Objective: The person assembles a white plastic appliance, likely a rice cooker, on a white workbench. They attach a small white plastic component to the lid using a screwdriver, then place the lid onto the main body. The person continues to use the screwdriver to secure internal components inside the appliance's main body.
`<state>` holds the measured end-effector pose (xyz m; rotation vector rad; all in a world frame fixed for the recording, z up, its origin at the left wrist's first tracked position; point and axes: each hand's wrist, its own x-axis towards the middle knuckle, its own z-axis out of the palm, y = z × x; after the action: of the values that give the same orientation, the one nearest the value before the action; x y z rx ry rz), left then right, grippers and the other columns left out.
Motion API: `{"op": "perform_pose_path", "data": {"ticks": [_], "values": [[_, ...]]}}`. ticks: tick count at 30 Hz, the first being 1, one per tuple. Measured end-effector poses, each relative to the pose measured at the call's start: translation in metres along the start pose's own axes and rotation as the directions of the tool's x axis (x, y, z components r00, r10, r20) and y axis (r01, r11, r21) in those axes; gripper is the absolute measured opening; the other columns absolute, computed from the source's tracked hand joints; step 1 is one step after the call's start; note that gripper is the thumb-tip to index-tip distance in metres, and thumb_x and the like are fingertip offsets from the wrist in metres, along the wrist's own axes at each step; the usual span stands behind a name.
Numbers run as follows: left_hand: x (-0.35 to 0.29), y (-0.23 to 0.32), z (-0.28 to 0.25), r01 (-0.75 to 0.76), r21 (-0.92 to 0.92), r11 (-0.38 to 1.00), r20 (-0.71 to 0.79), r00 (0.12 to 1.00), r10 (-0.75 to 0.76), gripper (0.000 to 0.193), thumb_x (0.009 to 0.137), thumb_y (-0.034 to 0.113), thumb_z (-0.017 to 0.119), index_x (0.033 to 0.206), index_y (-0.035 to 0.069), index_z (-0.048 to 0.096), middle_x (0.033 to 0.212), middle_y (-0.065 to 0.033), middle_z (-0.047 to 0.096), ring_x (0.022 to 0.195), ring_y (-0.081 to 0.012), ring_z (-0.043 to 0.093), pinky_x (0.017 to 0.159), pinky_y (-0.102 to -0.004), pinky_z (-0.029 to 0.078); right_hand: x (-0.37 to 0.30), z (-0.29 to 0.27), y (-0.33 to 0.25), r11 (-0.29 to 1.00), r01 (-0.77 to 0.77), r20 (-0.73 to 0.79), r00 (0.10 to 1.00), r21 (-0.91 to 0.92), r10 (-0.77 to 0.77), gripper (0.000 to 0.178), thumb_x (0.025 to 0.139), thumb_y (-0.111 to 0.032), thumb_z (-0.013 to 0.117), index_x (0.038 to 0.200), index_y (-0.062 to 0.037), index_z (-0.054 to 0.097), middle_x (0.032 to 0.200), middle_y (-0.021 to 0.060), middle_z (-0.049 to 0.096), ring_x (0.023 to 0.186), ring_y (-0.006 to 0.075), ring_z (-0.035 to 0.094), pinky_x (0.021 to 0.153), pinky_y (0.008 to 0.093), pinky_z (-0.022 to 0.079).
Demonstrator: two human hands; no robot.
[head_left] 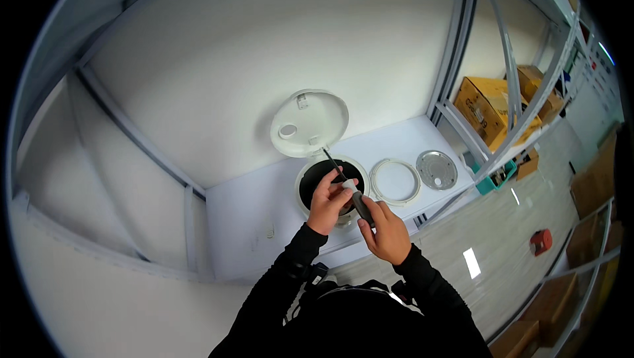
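Note:
A white rice cooker (300, 190) stands on the white table with its round lid (314, 112) tipped up and back. Its inside is dark. Over the cooker's mouth, both hands are on a screwdriver (360, 209). Its long dark shaft slants up and left, with the tip at the lid's hinge. My right hand (388, 231) closes round the dark handle. Higher up, my left hand (328, 203) pinches the tool near its white collar, fingers against the shaft. A white ring (417, 191) and a round silver plate with small holes (436, 170) lie to the right of the cooker.
The table (241, 209) backs onto a white wall inside a metal frame (457, 41). At the right are a yellow carton (485, 110), a teal bin (489, 185) and a red round object (541, 242) on the floor. Shelves with brown boxes (551, 302) stand lower right.

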<state>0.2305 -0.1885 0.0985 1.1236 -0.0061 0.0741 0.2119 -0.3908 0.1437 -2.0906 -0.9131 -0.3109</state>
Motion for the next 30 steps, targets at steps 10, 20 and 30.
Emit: {"op": "perform_pose_path", "data": {"ticks": [10,20,30], "values": [[0.033,0.001,-0.038,0.029,-0.041,0.999,0.127,0.992,-0.024,0.055,0.106,0.006,0.058,0.157,0.001,0.037,0.135,-0.0143,0.063,0.121,-0.0182,0.064,0.1,-0.032,0.055,0.023,0.044,0.003,0.884,-0.269,-0.068,0.946,0.384,0.317,0.042,0.109,-0.021,0.055,0.143,0.0023,0.054,0.099,0.0172,0.07,0.084,0.0257,0.068,0.079,0.0347,0.053],[0.053,0.0,-0.063,0.139,0.01,0.99,0.235,0.962,-0.137,0.051,0.11,0.011,0.052,0.158,0.006,0.037,0.141,-0.0125,0.06,0.124,-0.0204,0.062,0.102,-0.037,0.053,0.033,0.075,0.001,0.865,-0.305,-0.157,0.907,0.398,0.391,0.04,0.108,-0.019,0.055,0.143,0.0009,0.054,0.101,0.0167,0.069,0.085,0.0267,0.067,0.079,0.0353,0.053],[0.057,-0.003,-0.071,0.094,-0.025,0.995,0.247,0.965,-0.085,0.052,0.11,0.009,0.051,0.159,0.002,0.036,0.136,-0.0143,0.064,0.124,-0.0188,0.063,0.103,-0.0329,0.053,0.039,0.081,0.001,0.905,-0.342,-0.125,0.916,0.251,0.381,0.043,0.106,-0.013,0.056,0.146,0.0002,0.053,0.112,0.0175,0.065,0.092,0.0275,0.064,0.085,0.0343,0.051]]}}
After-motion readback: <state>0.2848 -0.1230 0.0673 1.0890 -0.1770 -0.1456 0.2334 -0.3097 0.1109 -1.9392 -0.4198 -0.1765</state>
